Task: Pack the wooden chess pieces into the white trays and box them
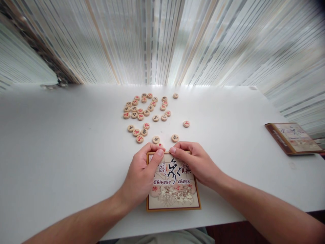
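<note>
A square Chinese chess box (175,200) with a printed cover lies at the table's near edge, its lettering facing me. My left hand (144,169) grips the box's upper left side, thumb on top and fingers curled over the far edge. On the upper right corner, my right hand (196,164) holds it the same way, the two thumbs close together. Just past the fingertips sits a red-marked chess piece (159,145), partly hidden by my left hand. Two black-marked pieces, one on the left (156,139) and one on the right (175,138), lie a little farther off.
Several round wooden pieces (140,111) with red or black characters are scattered over the white table (63,152). A lone red piece (186,124) lies to their right. Another printed box (294,139) rests at the far right edge. Striped curtains (162,40) hang behind the table.
</note>
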`<state>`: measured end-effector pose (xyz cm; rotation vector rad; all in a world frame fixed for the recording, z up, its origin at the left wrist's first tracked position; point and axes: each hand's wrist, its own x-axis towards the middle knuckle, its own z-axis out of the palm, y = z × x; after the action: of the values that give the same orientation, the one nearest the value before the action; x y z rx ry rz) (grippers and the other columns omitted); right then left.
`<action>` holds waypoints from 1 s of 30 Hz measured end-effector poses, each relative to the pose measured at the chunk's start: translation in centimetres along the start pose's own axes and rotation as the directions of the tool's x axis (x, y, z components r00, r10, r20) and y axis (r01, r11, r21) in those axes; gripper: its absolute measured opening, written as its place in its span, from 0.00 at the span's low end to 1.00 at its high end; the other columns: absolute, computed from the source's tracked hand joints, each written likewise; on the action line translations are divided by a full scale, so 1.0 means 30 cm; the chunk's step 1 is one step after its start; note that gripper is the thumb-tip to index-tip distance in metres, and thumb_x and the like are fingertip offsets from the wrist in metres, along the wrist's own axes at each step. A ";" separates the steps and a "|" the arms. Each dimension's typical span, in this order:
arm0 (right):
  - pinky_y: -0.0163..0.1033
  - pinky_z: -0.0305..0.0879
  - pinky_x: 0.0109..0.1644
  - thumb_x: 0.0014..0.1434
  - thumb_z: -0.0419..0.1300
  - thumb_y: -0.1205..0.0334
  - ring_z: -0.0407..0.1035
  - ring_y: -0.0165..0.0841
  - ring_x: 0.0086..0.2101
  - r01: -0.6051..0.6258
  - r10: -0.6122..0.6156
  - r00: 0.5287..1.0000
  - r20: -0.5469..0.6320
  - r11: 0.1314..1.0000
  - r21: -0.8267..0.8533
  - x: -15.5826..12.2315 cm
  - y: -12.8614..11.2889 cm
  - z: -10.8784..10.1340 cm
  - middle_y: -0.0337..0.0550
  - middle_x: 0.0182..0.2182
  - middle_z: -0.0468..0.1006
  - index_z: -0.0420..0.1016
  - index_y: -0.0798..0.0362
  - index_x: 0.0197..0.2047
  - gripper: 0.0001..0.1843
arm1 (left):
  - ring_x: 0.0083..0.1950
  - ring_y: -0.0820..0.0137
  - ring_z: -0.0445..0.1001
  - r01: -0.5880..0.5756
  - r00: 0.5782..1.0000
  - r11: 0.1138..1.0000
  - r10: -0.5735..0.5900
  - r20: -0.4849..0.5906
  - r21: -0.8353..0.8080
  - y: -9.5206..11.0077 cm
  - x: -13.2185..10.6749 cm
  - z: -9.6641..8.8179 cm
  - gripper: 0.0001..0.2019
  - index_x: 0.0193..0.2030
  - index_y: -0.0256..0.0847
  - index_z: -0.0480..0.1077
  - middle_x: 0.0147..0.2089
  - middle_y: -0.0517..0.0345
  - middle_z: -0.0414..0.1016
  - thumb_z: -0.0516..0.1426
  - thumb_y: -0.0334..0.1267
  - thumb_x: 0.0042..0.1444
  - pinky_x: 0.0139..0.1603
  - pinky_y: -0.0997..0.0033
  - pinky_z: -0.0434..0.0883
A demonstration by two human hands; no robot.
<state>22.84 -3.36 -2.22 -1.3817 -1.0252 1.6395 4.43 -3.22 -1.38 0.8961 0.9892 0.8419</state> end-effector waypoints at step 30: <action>0.40 0.76 0.34 0.56 0.75 0.41 0.77 0.34 0.28 -0.025 0.020 1.000 0.023 0.973 0.230 -0.009 -0.019 0.006 0.40 0.29 0.82 0.75 0.51 0.39 0.24 | 0.43 0.61 0.85 0.030 0.993 0.994 -0.041 -0.109 -0.104 -0.018 0.006 -0.003 0.17 0.50 0.43 0.70 0.42 0.55 0.84 0.62 0.53 0.67 0.42 0.65 0.80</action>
<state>22.73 -3.39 -1.56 -1.2282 -0.8034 1.7321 4.48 -3.25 -1.94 0.7486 1.0459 0.9116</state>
